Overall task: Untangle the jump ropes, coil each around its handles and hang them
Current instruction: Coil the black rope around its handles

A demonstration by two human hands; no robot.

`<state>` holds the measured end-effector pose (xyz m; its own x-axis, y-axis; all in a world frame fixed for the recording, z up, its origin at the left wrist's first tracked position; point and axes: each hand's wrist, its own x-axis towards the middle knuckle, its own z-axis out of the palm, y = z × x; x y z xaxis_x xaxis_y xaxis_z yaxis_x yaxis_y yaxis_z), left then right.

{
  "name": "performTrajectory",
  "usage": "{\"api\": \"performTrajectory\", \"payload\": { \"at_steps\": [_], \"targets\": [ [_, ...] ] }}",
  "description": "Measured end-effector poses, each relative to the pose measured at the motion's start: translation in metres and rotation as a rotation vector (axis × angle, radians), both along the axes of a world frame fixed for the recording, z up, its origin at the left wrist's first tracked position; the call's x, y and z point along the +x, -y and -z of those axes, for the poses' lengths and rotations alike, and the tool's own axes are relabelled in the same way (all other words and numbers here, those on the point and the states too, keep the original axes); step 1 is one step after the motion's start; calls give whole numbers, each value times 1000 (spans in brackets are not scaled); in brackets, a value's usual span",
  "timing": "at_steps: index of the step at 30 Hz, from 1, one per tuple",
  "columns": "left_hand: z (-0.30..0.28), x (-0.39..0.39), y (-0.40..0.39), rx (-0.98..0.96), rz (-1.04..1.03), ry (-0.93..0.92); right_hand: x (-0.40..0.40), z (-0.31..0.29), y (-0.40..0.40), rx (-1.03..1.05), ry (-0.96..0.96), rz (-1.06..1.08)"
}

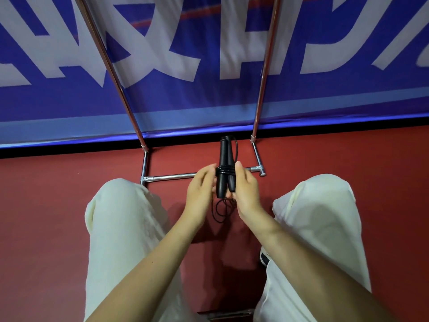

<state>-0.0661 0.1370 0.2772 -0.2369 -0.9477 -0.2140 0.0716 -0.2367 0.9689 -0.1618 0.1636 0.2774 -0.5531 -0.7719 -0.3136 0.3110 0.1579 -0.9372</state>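
Observation:
Two black jump rope handles [224, 159] stand side by side, upright, between my hands above the red floor. Several turns of thin black rope are wound around their middle [224, 170]. My right hand [246, 190] grips the lower part of the handles, thumb pointing up beside the windings. My left hand [201, 189] is at the left of the handles, fingers curled toward the rope at the coil. A loose loop of rope [220, 211] hangs below the handles. More rope runs up along the right side near the handle tops.
A chrome rack stands ahead: two slanted uprights [116, 73] [264, 73] and a low crossbar [174, 176] on the red floor [46, 205]. A blue banner with white letters [185, 43] backs it. My knees in cream trousers [120, 217] [325, 205] flank the hands.

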Motion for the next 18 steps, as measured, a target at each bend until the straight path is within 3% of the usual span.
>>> {"api": "performTrajectory", "payload": {
  "at_steps": [2,10,14,18],
  "targets": [
    [4,4,1,-167,20,68,-4,-6,1,-25,99,-5],
    [4,15,10,-530,-2,207,-2,-15,-2,-22,285,-113],
    [-4,20,8,-531,33,114,-2,-11,-2,-10,463,-205],
    [-13,25,12,-383,76,-51,2,-12,-4,-13,568,-271]
  ]
}}
